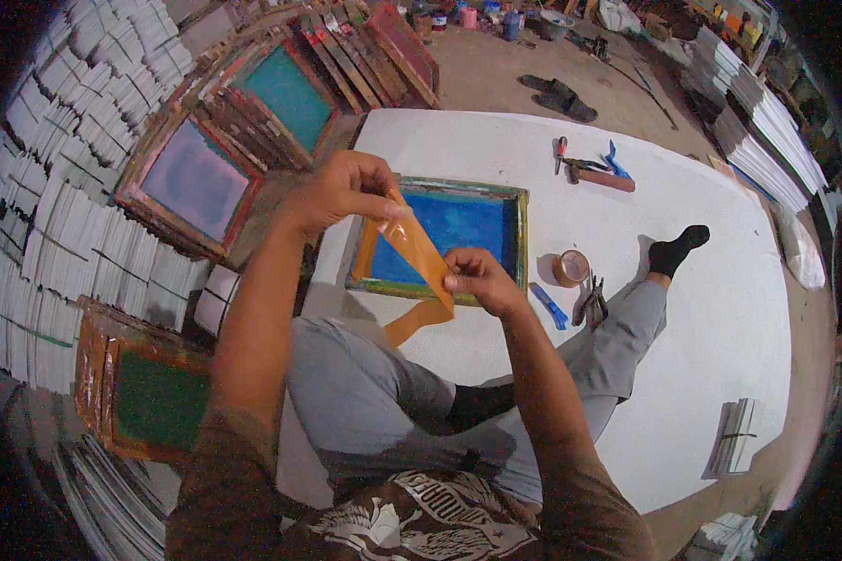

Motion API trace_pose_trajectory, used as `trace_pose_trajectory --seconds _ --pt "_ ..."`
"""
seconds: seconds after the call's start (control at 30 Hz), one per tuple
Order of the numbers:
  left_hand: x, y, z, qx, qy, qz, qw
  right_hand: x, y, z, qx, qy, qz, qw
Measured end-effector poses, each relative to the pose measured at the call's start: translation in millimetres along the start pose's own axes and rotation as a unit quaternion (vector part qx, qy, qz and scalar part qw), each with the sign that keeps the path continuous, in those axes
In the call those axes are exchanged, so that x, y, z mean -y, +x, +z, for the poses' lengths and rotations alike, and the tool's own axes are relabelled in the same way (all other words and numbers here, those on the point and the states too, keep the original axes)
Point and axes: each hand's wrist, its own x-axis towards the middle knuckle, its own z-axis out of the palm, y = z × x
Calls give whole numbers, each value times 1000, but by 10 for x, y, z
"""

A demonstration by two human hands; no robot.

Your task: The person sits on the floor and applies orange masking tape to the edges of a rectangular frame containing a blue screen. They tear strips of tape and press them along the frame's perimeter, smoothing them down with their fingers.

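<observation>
Shirt (pixel 421 524): brown, nearest my camera, with a pale winged print and some lettering on its front.
Orange tape strip (pixel 419 251): held slantwise over the frame (pixel 522 224), its lower tail folding back to the left; I cannot tell whether it touches the wood.
Left hand (pixel 351 194): thumb and fingers pinching the upper end.
Right hand (pixel 482 279): pinching the strip lower down.
Blue mesh (pixel 463 229): inside the frame, which lies flat on the white board (pixel 720 280).
Taped edge: an orange band (pixel 365 248) shows along the left inner side; I judge that part done.
Other edges: no orange that I can see, so I count them as left, the job partway along.
Tools: tape roll (pixel 571 268), blue-handled tool (pixel 548 307) and pliers (pixel 589 301), right of the frame.
Labels: none I can read beyond the shirt's lettering.
</observation>
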Motion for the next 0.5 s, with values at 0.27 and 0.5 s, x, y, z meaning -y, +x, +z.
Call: trace_pose_trajectory --seconds 0.27,0.5 --pt "327 -292 -413 -109 121 -45 986 -301 -731 -332 -100 -109 144 979" --pt "724 -452 -513 -179 47 -78 980 -164 -1177 -639 -199 -146 188 950"
